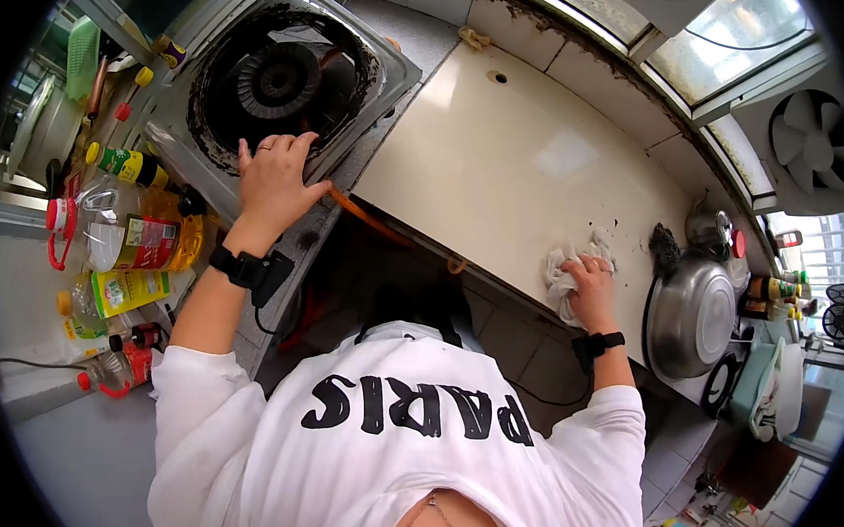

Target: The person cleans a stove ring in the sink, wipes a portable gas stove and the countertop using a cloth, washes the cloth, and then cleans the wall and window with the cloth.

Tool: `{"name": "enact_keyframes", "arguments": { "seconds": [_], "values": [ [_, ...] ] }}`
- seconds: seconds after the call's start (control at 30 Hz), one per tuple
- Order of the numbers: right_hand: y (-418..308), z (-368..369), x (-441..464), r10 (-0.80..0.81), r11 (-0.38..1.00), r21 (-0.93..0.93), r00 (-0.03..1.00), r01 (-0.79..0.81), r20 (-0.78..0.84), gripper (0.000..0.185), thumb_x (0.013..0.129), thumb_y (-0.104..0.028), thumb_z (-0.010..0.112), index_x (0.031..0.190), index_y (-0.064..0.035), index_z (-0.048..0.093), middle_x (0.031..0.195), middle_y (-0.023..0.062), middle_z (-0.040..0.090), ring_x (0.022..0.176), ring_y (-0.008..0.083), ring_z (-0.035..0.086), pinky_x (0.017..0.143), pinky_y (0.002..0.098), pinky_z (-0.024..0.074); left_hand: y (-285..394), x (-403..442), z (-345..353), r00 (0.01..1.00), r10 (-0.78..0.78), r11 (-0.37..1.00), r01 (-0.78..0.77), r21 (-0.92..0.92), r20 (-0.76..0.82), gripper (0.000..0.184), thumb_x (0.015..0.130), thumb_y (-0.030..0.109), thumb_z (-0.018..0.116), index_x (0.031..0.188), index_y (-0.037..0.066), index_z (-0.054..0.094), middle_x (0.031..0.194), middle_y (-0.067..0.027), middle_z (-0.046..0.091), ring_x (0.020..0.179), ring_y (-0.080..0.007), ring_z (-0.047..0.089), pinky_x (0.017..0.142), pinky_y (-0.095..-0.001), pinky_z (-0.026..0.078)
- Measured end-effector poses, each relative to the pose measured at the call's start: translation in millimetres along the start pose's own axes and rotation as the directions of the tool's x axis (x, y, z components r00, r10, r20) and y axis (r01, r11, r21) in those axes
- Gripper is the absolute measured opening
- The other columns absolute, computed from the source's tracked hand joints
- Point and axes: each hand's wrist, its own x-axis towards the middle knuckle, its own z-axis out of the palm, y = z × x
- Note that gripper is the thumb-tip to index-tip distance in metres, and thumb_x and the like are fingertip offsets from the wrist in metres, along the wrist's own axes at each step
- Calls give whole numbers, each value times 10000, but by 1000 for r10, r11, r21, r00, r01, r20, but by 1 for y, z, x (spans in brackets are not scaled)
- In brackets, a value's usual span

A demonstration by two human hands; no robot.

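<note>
The white cloth (559,274) lies at 3 o'clock on the cream bench (486,161), bunched beneath the right hand (591,289), fingers curled over it. Farther out at 3, the steel bowl's (697,319) inside is hidden. At 10, the left hand (277,185) has fingers slightly spread at the stove's (395,71) near rim. At 9, a bottle (104,213) holds amber oil (187,245). Bare bench stretches from 12 to 2, its front edge facing the person.

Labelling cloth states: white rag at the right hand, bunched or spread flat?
Bunched: the white rag shows crumpled folds on both sides of the right hand.
</note>
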Motion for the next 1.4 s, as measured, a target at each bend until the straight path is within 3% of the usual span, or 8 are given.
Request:
{"name": "enact_keyframes", "arguments": {
  "seconds": [0.13, 0.4, 0.8, 0.93, 1.17, 1.27, 1.33, 1.4],
  "values": [
    [55, -47, -20, 180, 983, -21, 982, -182, -59, 394, 606, 32, 644, 956, -149, 635, 1072, 117, 613, 1070, 352, 518, 910, 408, 427, 1, 0, -1, 999, -24, 1000, 24, -4, 45, 641, 641, 375, 763, 1200, 161, 532, 1105, -51, 571, 1119, -265, 491, 1025, -597, 248],
    [-32, -167, 58, 13, 999, 44, 933, 3, -360, 444, 613, 34, 626, 1031, -114, 620, 1077, 127, 609, 1038, 361, 530, 907, 397, 418, 0, -6, -3, 998, 55, 998, -57, -41, -44, 673, 631, 413, 772, 1201, 146, 535, 1021, -45, 593, 1065, -239, 525, 1013, -600, 275],
    [-202, 56, 180, -387, 922, 0, 919, 388, 77, 446, 637, -58, 655, 1054, -210, 612, 1117, 66, 588, 1056, 301, 534, 840, 405, 474, 17, -9, 24, 998, 33, 996, -38, -83, -57, 679, 630, 387, 773, 1214, 164, 510, 988, -49, 588, 1043, -231, 535, 1014, -590, 270],
    [-127, 59, 168, -200, 979, -1, 968, 202, -152, 418, 685, -46, 604, 1059, -232, 612, 1088, 62, 583, 1021, 326, 538, 809, 442, 486, 28, -13, 32, 999, 27, 994, -30, -104, -30, 681, 627, 356, 770, 1222, 160, 502, 1002, -37, 582, 1045, -227, 531, 1003, -599, 274],
    [55, 11, 108, 408, 909, -61, 911, -411, -61, 476, 705, -21, 589, 1159, -164, 569, 1128, 130, 591, 1016, 371, 558, 874, 399, 462, 31, -12, 36, 997, 27, 996, -32, -79, -70, 705, 630, 389, 771, 1237, 156, 499, 992, -33, 577, 1033, -217, 520, 1024, -598, 240],
    [76, -16, 85, 547, 755, 480, 832, -446, -87, 500, 746, 6, 574, 1225, -130, 535, 1126, 94, 595, 993, 248, 582, 826, 330, 483, 30, -14, 29, 997, 40, 995, -45, -86, -64, 744, 634, 413, 766, 1266, 158, 468, 1033, -39, 561, 1062, -217, 500, 1026, -605, 229],
    [71, -31, 76, 537, 303, 941, 843, -153, -37, 460, 791, 18, 562, 1244, -42, 510, 1123, 78, 599, 959, 171, 591, 825, 288, 469, 32, -15, 25, 997, 55, 993, -61, -99, -56, 752, 645, 420, 756, 1277, 146, 454, 1077, -50, 542, 1112, -230, 468, 1024, -619, 217],
    [55, -46, 64, 560, 151, 986, 829, -76, -22, 401, 829, -16, 553, 1229, -36, 527, 1143, 85, 571, 990, 234, 567, 877, 345, 451, 31, -14, 24, 998, 63, 992, -65, -104, -22, 753, 636, 429, 754, 1268, 129, 476, 1110, -48, 530, 1128, -231, 448, 1022, -617, 217]
  ]
}}
